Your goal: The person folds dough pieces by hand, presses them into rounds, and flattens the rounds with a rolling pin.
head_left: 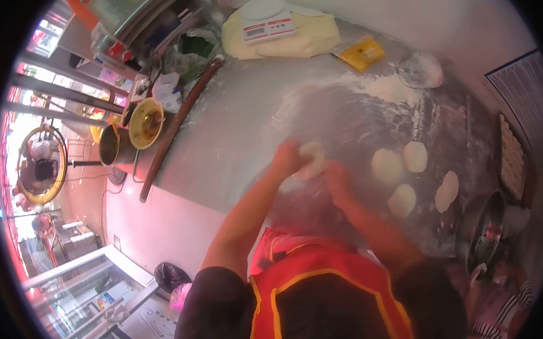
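A pale piece of dough is held up between my two hands above the grey, floured worktop. My left hand has its fingers closed on the dough's left edge. At the lower right edge of the same piece is my right hand, its fingers closed on it. The image is hazy here, so fingertip detail is soft. Flattened dough rounds lie to the right: a large one, one beside it, one nearer me and one farther right.
A long wooden rod lies along the left edge. At the back are a white scale, a yellow packet and a flour-dusted bowl. A metal bowl stands right, near another person's striped sleeve.
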`<action>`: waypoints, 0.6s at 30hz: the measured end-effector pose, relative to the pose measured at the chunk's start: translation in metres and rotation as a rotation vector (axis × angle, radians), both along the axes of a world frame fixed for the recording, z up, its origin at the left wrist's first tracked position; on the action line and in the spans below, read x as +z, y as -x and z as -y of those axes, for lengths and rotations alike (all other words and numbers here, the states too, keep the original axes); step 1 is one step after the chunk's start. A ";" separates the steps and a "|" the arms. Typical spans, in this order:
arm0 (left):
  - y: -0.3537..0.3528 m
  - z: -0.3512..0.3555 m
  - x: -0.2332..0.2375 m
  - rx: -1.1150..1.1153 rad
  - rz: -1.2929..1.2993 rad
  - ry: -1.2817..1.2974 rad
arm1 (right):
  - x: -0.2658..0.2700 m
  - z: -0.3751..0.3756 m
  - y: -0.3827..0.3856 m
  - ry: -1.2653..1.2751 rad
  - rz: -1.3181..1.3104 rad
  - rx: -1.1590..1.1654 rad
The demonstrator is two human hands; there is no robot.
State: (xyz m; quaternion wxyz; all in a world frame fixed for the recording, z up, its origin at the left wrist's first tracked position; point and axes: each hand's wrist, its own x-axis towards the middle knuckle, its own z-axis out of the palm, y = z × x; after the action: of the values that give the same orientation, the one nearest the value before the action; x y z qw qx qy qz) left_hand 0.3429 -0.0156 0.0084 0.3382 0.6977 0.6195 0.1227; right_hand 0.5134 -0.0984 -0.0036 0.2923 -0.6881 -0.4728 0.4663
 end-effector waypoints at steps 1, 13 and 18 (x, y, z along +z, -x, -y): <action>0.012 0.006 -0.001 0.028 0.030 0.021 | 0.009 -0.005 0.001 -0.075 0.141 0.155; 0.130 0.039 0.034 0.961 0.903 0.240 | -0.039 -0.187 -0.049 -0.486 0.862 0.209; 0.132 0.028 0.032 0.876 0.902 0.275 | -0.008 -0.065 0.003 -0.681 0.638 1.109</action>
State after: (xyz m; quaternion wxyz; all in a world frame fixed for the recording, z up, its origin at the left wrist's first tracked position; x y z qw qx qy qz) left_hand 0.2105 -0.0433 0.0405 0.5704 0.2104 0.6539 0.4502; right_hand 0.5107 -0.0332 -0.0119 0.0588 -0.3205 -0.9335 0.1495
